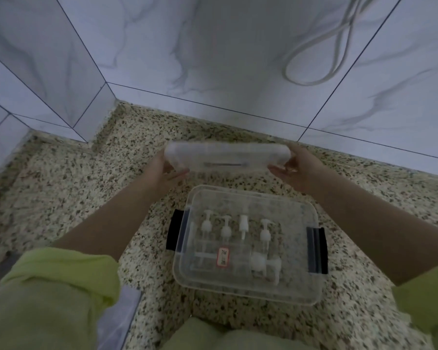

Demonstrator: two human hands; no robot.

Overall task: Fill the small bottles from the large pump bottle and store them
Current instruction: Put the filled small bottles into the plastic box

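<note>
Both hands gripping a clear lid (228, 154) by its ends, left hand (162, 170) and right hand (296, 168) curling fingers under it, holding it above the speckled bench (61, 198) near the back edge, small pump bottles (238, 231) lying inside an open clear box (250, 291) nearer the front edge.

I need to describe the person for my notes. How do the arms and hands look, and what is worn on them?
Both arms wear yellow-green sleeves, the left sleeve and the right sleeve, pushed up near the elbows, so the forearms are bare. The left hand and right hand are bare too: no gloves are worn. No watch or ring is visible, though the picture is blurred.
</note>
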